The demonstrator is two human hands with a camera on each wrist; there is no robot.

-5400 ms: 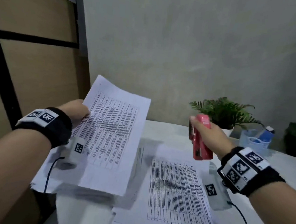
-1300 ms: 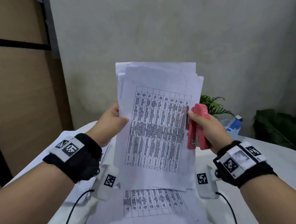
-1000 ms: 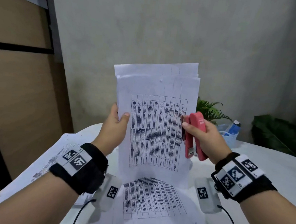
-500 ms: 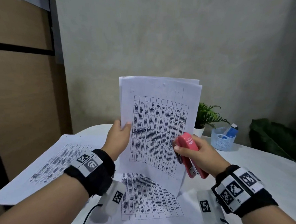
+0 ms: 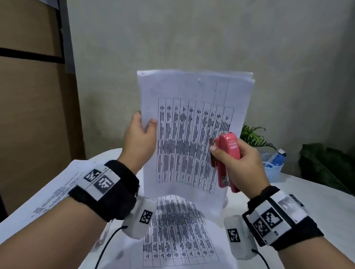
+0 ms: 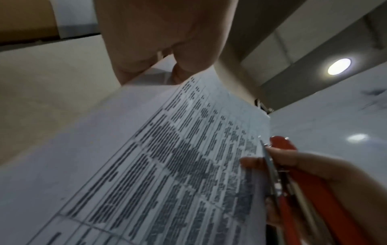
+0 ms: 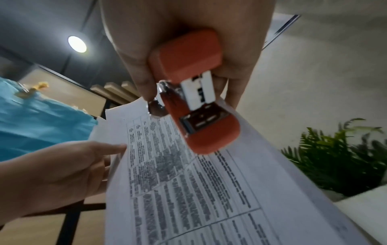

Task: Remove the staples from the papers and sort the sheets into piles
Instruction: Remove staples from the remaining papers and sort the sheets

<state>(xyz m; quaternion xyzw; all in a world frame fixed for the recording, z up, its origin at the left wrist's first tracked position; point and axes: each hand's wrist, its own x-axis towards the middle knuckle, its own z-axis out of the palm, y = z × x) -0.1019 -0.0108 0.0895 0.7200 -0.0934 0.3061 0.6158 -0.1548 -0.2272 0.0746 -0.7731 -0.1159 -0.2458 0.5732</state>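
A bundle of printed sheets (image 5: 191,118) with a table on it stands upright in front of me, its bottom edge near the table. My left hand (image 5: 139,140) pinches its left edge, thumb on the front. My right hand (image 5: 236,161) grips a red stapler (image 5: 227,156), front end up, held against the bundle's right edge. In the left wrist view the stapler (image 6: 293,182) and its metal blade lie along the page (image 6: 167,165). The right wrist view shows the stapler's (image 7: 194,92) rear end over the sheets (image 7: 199,182).
A printed sheet (image 5: 178,235) lies flat on the white table (image 5: 324,207) under the bundle. A stack of papers (image 5: 42,198) sits at the left, overhanging the edge. A potted plant (image 5: 254,137) and a small blue basket (image 5: 273,168) stand at the back right.
The bundle was lifted from the left pile and brought upright to the middle. Over the last second both hands shifted a little along its edges, and the stapler went from tilted back to upright.
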